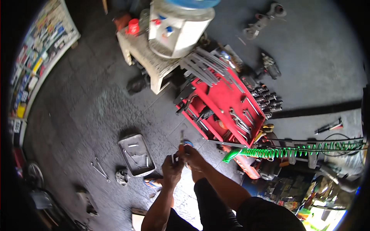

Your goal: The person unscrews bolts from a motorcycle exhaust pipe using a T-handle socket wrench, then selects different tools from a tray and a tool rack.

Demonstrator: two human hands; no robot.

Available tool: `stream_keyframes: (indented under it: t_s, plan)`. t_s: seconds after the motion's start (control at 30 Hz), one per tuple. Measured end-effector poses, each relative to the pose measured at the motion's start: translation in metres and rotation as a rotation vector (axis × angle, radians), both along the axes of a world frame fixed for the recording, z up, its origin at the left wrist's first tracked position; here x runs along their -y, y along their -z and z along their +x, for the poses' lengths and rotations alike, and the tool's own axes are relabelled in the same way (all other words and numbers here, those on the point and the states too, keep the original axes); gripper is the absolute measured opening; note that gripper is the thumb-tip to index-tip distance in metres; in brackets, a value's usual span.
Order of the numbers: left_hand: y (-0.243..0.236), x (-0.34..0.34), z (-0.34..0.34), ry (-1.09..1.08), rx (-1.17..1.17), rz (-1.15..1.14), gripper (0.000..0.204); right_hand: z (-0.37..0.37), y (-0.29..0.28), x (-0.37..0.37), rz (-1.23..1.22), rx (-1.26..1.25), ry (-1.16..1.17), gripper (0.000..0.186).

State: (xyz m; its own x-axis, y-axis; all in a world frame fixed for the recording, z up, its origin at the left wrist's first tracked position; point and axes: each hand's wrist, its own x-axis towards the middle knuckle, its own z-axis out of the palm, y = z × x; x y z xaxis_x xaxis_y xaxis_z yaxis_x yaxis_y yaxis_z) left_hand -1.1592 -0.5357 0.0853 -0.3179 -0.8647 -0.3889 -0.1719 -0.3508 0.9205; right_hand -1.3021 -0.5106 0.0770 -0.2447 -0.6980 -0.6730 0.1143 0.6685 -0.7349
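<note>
Both hands [183,159] beside metal tray [135,154] edge

**Workshop floor, seen from above**

A dark grey concrete floor [92,100] is filling the frame, with daylight falling across the upper right. A sticker-covered board [38,46] is leaning at upper left. A white plastic stool [144,57] is carrying a water dispenser [179,25] near top centre.

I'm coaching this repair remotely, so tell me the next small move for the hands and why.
Probably keep both hands together and finish fitting the small part: the left hand and right hand meet on it above the floor, with the metal tray just to the left for loose pieces.
</note>
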Motion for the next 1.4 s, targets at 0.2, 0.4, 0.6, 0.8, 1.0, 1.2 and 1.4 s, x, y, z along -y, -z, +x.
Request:
stream_keyframes:
  t_s: [0.2,0.4,0.6,0.8,1.0,1.2,1.4]
  plan:
    - [-0.072,0.010,-0.107,0.049,-0.081,0.347,0.026,-0.187,-0.111,0.028,-0.028,-0.859,0.123,0.042]
    - [-0.078,-0.016,-0.159,-0.016,-0.265,0.755,0.028,-0.296,-0.055,0.088,0.295,-0.755,0.050,0.049]
    - [-0.111,-0.021,-0.207,0.187,-0.141,0.791,0.041,-0.289,-0.061,0.022,0.006,-0.675,0.211,0.040]
    - [-0.144,-0.056,-0.259,0.569,0.042,0.633,0.023,-0.251,-0.168,-0.217,0.248,-0.258,0.189,0.031]
    - [-0.092,-0.079,-0.371,0.666,-0.058,0.141,0.021,-0.246,-0.176,-0.288,0.248,-0.514,0.269,0.032]
    - [-0.072,-0.084,-0.433,0.799,-0.056,-0.008,0.019,-0.279,-0.182,-0.266,0.317,-0.720,0.421,0.017]
    - [-0.064,-0.108,-0.394,0.888,0.104,0.085,0.022,-0.304,-0.170,-0.256,0.217,-0.785,0.372,0.013]
